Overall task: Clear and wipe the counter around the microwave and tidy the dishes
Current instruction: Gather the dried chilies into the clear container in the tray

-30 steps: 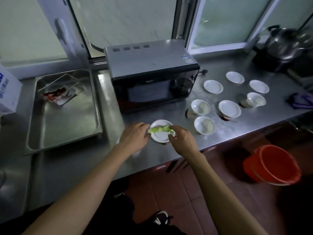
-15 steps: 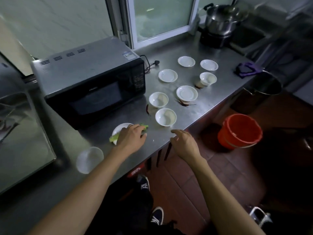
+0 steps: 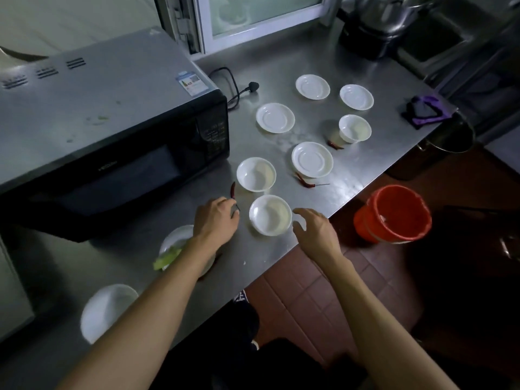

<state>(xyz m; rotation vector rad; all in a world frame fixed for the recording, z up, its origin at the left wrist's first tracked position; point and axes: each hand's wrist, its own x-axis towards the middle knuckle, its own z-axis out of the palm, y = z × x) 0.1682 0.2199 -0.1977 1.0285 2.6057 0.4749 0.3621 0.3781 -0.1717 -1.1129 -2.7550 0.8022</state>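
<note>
My left hand (image 3: 216, 220) curls its fingertips down at a dried red chilli (image 3: 233, 190) on the steel counter (image 3: 261, 257), though whether it pinches I cannot tell, while my right hand (image 3: 315, 230) hovers loosely spread at three o'clock of the nearest white bowl (image 3: 270, 215).

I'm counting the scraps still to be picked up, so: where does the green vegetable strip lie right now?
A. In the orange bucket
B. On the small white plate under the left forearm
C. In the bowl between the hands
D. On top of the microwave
B: the green vegetable strip lies across the small white plate near the counter's front edge, partly hidden by the left forearm.
</note>
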